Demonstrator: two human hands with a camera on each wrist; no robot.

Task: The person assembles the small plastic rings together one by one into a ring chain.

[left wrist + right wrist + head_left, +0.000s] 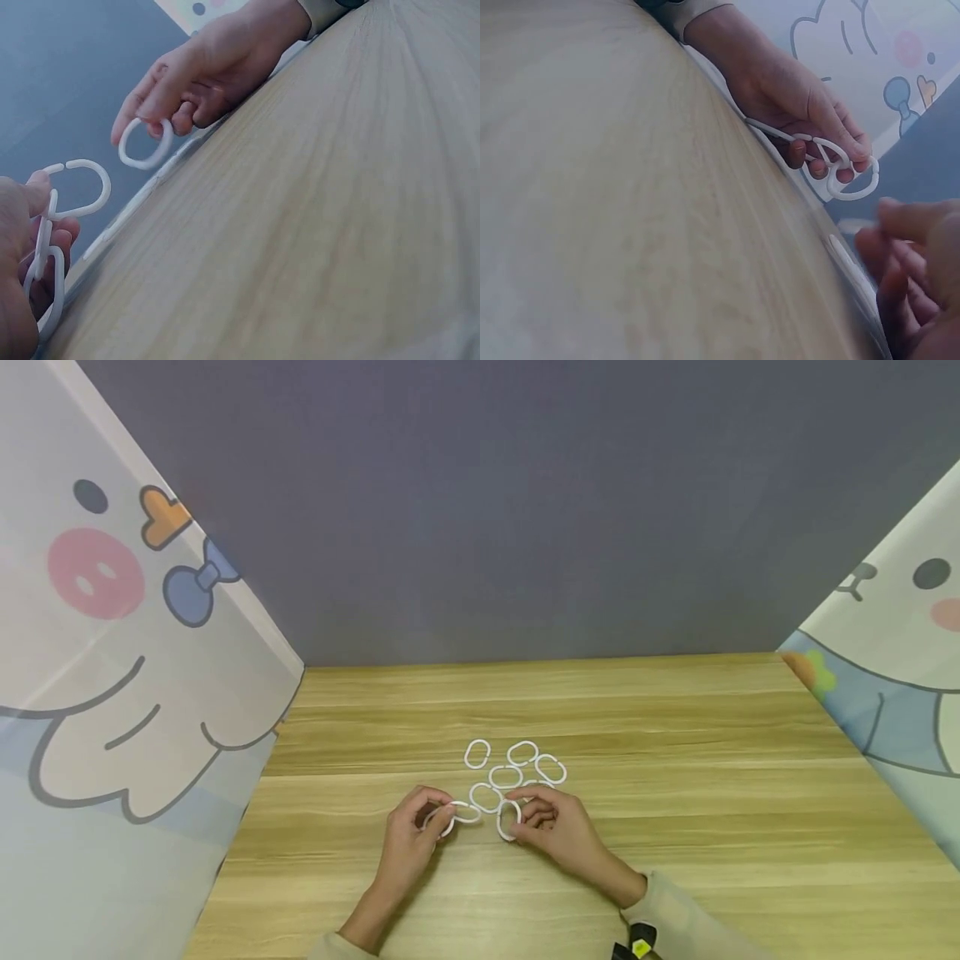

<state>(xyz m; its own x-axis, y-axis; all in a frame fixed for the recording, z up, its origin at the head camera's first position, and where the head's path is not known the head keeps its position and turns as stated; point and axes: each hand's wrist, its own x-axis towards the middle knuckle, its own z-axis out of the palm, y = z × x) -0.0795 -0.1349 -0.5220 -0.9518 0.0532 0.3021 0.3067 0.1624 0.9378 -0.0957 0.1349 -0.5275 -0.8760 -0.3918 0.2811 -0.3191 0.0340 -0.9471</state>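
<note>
My left hand [408,835] holds a short chain of white oval split rings [107,187] linked through one another. One ring of that chain sticks out from between thumb and forefinger, and its small gap shows in the left wrist view. The rest hangs against the curled fingers. To the right, my right hand [562,831] pinches a single white split ring [142,164] between thumb and forefinger. A little space separates this ring from the chain. Just beyond the hands, several loose white rings [477,742] lie on the table, one partly covered by the right hand.
The wood-grain table [675,735] stretches out around the hands. A grey panel [525,527] rises at its far edge. Cartoon-printed panels stand at the left [150,693] and right [892,668] sides.
</note>
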